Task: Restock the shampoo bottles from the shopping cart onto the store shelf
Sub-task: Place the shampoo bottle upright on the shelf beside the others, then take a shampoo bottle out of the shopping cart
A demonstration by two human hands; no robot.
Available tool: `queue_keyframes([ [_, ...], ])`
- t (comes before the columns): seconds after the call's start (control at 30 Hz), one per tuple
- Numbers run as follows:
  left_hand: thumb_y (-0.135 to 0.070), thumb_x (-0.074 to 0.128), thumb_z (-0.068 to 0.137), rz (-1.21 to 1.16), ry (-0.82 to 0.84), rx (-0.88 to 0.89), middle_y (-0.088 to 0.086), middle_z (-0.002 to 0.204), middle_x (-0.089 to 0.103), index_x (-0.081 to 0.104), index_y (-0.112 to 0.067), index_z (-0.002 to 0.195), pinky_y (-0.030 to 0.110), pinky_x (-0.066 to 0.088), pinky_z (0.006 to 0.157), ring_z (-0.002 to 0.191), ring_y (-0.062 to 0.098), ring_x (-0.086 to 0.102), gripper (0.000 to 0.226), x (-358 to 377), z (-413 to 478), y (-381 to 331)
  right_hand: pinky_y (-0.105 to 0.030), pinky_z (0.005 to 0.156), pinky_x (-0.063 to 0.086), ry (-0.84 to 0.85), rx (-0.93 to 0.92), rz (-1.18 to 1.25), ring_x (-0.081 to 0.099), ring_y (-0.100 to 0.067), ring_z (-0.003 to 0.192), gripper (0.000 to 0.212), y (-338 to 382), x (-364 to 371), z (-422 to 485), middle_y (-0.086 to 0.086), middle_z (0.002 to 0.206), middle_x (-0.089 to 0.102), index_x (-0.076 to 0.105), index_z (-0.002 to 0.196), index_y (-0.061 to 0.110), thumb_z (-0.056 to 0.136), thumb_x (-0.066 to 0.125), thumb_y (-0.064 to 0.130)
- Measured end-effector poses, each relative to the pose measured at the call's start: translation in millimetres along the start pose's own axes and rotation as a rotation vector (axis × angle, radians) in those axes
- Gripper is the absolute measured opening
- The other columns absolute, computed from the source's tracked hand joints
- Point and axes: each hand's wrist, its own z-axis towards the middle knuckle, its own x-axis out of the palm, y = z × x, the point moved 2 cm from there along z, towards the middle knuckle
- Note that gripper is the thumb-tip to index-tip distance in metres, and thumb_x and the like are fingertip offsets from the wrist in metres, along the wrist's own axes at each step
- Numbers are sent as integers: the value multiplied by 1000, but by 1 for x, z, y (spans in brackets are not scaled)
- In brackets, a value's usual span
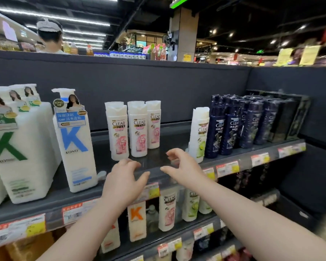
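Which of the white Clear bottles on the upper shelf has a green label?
The lime-label bottle, right beside the dark blue bottles; the pink-label bottles grouped further left show pink flowers instead of green.

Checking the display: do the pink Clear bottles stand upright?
Upright: the pink bottles all stand on their bases, caps up, on the shelf.

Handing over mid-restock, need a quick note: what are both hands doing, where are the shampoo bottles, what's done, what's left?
Left hand: empty, fingers loosely curled, at the shelf front edge.
Right hand: empty, same pose, beside it.
Pink CLEAR bottles stand upright left of a bare gap; green CLEAR bottle right of it.
Done: pink bottles on shelf. Left: fill the gap; cart not in view.
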Motion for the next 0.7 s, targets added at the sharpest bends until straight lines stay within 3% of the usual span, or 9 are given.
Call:
queue_keyframes([
  [0.27, -36, 61, 85, 8, 16, 298, 1, 111, 62, 69, -19, 105, 38, 45, 85, 103, 24, 59, 28, 36, -30, -59, -24, 94, 40, -141, 264, -39, 51, -11, 115, 50, -61, -42, -87, 6, 129, 52, 48, 129, 24, 84, 66, 34],
  [0.47, -48, 55, 86, -62, 376, 376, -1, 125, 53, 59, -25, 120, 36, 46, 91, 116, 21, 52, 42, 110, -54, -117, -26, 96, 40, -265, 505, -126, 51, -13, 117, 49, -120, -93, -166, 3, 129, 54, 49, 128, 22, 83, 66, 35],
  [0.7, -57, 51, 85, -2, 556, 581, -3, 126, 51, 54, -25, 125, 34, 47, 91, 115, 20, 52, 51, 185, -93, -222, -26, 96, 40, -418, 749, -115, 48, -9, 109, 51, -192, -174, -257, 4, 126, 53, 48, 128, 24, 83, 67, 34],
])
